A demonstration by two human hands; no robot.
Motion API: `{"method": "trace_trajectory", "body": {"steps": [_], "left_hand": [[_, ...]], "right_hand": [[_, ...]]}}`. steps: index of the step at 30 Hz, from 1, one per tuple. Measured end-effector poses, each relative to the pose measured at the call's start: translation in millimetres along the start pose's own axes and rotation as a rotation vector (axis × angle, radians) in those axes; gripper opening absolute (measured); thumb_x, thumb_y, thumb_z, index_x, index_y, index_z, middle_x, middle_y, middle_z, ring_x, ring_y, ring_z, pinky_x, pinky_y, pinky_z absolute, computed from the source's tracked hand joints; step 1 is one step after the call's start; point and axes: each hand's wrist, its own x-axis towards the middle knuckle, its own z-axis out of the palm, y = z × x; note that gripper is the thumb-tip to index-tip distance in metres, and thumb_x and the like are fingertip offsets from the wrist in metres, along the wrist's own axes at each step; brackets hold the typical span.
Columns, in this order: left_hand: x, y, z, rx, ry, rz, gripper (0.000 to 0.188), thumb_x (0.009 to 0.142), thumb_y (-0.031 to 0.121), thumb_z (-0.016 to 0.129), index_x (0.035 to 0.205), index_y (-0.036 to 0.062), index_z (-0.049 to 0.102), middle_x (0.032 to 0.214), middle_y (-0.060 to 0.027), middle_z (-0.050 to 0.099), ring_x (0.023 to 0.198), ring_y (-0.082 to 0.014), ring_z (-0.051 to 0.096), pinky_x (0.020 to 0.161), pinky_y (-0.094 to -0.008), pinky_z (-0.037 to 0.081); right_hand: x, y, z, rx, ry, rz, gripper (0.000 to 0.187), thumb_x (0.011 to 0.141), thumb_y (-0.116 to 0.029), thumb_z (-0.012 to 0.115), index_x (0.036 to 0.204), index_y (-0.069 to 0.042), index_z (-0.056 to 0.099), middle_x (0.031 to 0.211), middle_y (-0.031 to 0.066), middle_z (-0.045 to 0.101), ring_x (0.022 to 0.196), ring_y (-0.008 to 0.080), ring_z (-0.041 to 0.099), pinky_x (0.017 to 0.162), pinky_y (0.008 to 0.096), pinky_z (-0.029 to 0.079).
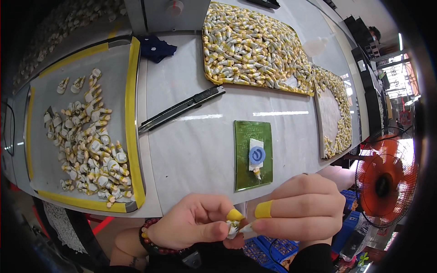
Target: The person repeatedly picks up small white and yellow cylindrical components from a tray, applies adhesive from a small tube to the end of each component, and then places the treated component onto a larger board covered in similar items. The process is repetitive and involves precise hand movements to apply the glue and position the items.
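Note:
Just past the table's near edge, my left hand (189, 225) pinches a small white-and-yellow piece (232, 229) between thumb and forefinger. My right hand (305, 209) is closed close beside it, its thumb and finger pressed on a small whitish bit (248, 231) whose kind I cannot make out. Yellow tape wraps a fingertip on each hand. Beyond them on the table lies a green glass-like plate (241, 177). It carries a white pad (256, 144), a round blue disc (257, 155) and one more small white-and-yellow piece (257, 174).
At left stands a yellow-taped tray (133, 104) with a heap of similar pieces (91, 145). A utility knife (182, 108) lies beside it, near a dark blue cloth (157, 48). Two more trays of pieces (255, 48) sit at the back and right. An orange fan (384, 179) stands off the table's right side.

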Motion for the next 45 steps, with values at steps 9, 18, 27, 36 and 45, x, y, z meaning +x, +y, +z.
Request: {"method": "trace_trajectory", "body": {"steps": [9, 18, 27, 36, 45], "left_hand": [[3.7, 2.4, -1.5, 0.017, -0.07, -0.115, 0.035, 0.09, 0.032, 0.058, 0.102, -0.0006, 0.055, 0.089, -0.0059, 0.064, 0.08, -0.0091, 0.06, 0.073, -0.0207, 0.047], [6.1, 1.4, 4.0, 0.027, -0.07, -0.093, 0.033, 0.091, 0.031, 0.057, 0.101, 0.0003, 0.055, 0.088, -0.0042, 0.063, 0.082, -0.0083, 0.059, 0.072, -0.0197, 0.045], [6.2, -0.8, 11.8, 0.139, 0.111, 0.111, 0.025, 0.087, 0.018, 0.063, 0.102, -0.0002, 0.055, 0.088, -0.0029, 0.062, 0.086, -0.0077, 0.059, 0.078, -0.022, 0.046], [8.0, -3.1, 12.9, 0.913, 0.246, 0.606, 0.029, 0.074, 0.009, 0.076, 0.094, -0.0048, 0.062, 0.081, -0.0114, 0.064, 0.071, -0.0161, 0.062, 0.064, -0.0247, 0.048], [11.2, -1.7, 9.8, 1.037, 0.17, 0.713, 0.028, 0.068, 0.004, 0.079, 0.089, -0.005, 0.063, 0.079, -0.0139, 0.065, 0.07, -0.0203, 0.064, 0.063, -0.0278, 0.05]], "right_hand": [[12.2, 6.8, -2.3, 0.066, -0.187, -0.08, 0.011, 0.067, -0.008, 0.064, 0.076, -0.005, 0.07, 0.077, 0.0059, 0.066, 0.063, 0.0172, 0.061, 0.054, 0.023, 0.048], [7.7, 11.8, -2.9, 0.086, -0.17, -0.158, 0.011, 0.069, -0.01, 0.063, 0.076, -0.003, 0.069, 0.079, 0.0074, 0.066, 0.063, 0.0181, 0.061, 0.054, 0.0219, 0.049], [-0.1, 1.0, 5.2, -0.008, -0.06, 0.001, 0.011, 0.071, -0.011, 0.063, 0.077, -0.003, 0.069, 0.079, 0.0078, 0.067, 0.066, 0.0181, 0.063, 0.056, 0.0241, 0.05], [-10.7, 3.0, -0.5, 0.033, -0.016, -0.065, 0.007, 0.071, -0.007, 0.066, 0.077, -0.004, 0.067, 0.079, 0.0072, 0.066, 0.067, 0.0186, 0.061, 0.06, 0.0282, 0.052], [-20.3, 6.4, -7.7, -0.028, -0.108, -0.222, 0.009, 0.072, -0.006, 0.065, 0.08, -0.002, 0.066, 0.082, 0.0081, 0.065, 0.069, 0.0183, 0.06, 0.064, 0.0293, 0.052]]}}
